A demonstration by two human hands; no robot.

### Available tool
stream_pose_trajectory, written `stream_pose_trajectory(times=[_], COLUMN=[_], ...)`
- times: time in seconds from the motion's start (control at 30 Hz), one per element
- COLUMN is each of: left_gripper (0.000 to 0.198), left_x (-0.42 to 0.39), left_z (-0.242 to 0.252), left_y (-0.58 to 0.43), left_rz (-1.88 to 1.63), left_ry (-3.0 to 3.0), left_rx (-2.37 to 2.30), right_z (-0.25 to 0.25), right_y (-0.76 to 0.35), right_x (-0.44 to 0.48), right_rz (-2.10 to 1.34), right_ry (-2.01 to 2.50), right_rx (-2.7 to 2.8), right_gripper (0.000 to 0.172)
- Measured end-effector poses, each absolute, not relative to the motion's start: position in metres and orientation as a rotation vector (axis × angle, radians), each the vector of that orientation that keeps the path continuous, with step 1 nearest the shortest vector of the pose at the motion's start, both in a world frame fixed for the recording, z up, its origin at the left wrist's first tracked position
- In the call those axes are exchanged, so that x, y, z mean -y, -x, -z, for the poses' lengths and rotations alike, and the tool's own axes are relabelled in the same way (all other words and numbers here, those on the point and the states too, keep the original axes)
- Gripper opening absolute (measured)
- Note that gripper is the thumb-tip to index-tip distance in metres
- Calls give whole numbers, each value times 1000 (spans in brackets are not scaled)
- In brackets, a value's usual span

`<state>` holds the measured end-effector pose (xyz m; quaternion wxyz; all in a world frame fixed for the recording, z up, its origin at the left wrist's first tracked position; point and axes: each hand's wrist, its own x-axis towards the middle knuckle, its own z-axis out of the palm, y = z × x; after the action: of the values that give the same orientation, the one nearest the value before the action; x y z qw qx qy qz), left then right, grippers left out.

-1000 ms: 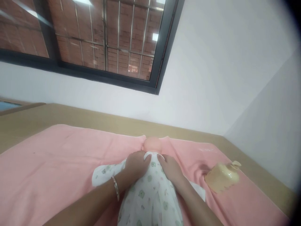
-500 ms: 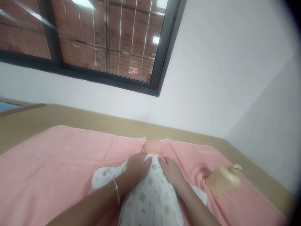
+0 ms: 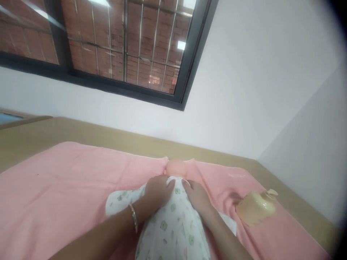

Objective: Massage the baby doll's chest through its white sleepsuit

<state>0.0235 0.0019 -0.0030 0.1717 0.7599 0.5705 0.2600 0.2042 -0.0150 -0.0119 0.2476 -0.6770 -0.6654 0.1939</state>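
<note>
A baby doll lies on its back on a pink blanket (image 3: 89, 180), its smooth round head (image 3: 175, 167) pointing away from me. It wears a white baby gown (image 3: 173, 224) with small green bear and leaf prints, sleeves spread to both sides. My left hand (image 3: 159, 189), a bangle on its wrist, grips the gown at the left of the neckline, thumb on the cloth. On the other side my right hand (image 3: 197, 196) holds the neckline in the same way. The fingers curl round the upper body and are partly hidden. The doll's face cannot be made out.
A pale yellow pump-style bottle (image 3: 256, 208) lies tilted on the blanket at the right. Beneath is a wooden-coloured surface (image 3: 108, 134) against a white wall (image 3: 230, 90). A dark-framed, barred window (image 3: 127, 43) is above. Something blue (image 3: 9, 118) shows at the far left.
The view has shifted very slightly. Both hands stay on the gown in the same place, and the doll and bottle have not moved.
</note>
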Motion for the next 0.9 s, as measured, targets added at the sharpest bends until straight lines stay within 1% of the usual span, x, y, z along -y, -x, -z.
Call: stream_pose_trajectory(times=[0.3,0.47,0.9], left_gripper=[42,45,44], left_x=[1,2,-5], left_z=[-2,-3,6], left_y=[-23,-22,-22], left_rz=[-711,-699,-734], left_ry=[-2142,-2114,-2180], left_rx=[-1626,-1611,-1612], right_z=[12,10,8], right_y=[-203,-202,-201], right_x=[15,17,15], right_rz=[-556,-518,-496], right_ry=[1843,1865,1899], right_rx=[1803,1823,1833], right_gripper=[56,59,62])
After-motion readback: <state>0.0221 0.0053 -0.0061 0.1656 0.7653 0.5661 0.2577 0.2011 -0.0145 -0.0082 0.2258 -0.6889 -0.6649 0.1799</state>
